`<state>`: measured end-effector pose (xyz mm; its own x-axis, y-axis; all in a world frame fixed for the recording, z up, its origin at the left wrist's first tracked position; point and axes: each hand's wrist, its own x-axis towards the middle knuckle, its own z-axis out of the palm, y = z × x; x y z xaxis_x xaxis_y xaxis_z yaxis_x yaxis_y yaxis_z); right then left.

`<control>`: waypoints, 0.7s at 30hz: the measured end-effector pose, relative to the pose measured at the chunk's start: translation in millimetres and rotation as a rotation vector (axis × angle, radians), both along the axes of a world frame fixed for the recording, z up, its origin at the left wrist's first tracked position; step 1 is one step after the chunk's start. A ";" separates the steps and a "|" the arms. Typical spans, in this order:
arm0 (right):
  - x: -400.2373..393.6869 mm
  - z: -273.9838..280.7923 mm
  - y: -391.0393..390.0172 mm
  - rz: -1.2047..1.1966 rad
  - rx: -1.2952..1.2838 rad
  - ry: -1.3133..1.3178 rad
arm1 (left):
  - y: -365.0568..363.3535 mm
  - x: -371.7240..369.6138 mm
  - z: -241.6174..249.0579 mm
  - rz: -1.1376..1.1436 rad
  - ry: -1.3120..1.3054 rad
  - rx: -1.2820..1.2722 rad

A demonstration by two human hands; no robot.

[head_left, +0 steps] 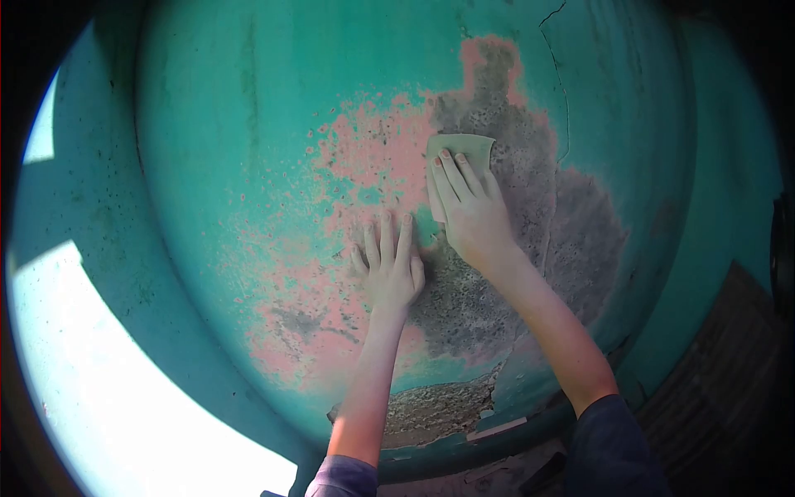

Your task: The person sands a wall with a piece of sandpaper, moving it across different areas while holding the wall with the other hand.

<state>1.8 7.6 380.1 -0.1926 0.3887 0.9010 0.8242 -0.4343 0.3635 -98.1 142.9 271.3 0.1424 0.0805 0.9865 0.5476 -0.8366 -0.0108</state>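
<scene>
Sandpaper sheet (pixel 458 145), thin and curl-edged, under right hand (pixel 476 219).

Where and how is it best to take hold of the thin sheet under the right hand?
I would pinch the sheet at its upper edge, coming from above: this thin edge shows beyond the fingertips, while the right hand covers its middle.

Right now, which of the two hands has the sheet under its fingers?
The right hand has the sheet; the lower, left hand has none.
</scene>
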 end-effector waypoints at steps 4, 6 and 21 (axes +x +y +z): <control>1.3 47.7 10.7 -0.022 0.075 -0.046 | 2.9 2.6 -2.5 0.014 -0.012 0.023; -2.0 61.8 16.3 0.025 0.105 -0.001 | 3.9 2.5 -1.9 0.019 -0.007 0.011; 6.1 73.4 9.5 -0.047 0.103 -0.044 | 4.2 1.8 -3.9 0.028 -0.025 0.047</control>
<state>7.9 17.1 453.5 -0.2167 0.3042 0.9276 0.7862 -0.5089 0.3506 -96.3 147.1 267.3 0.1162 0.0372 0.9925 0.5712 -0.8200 -0.0362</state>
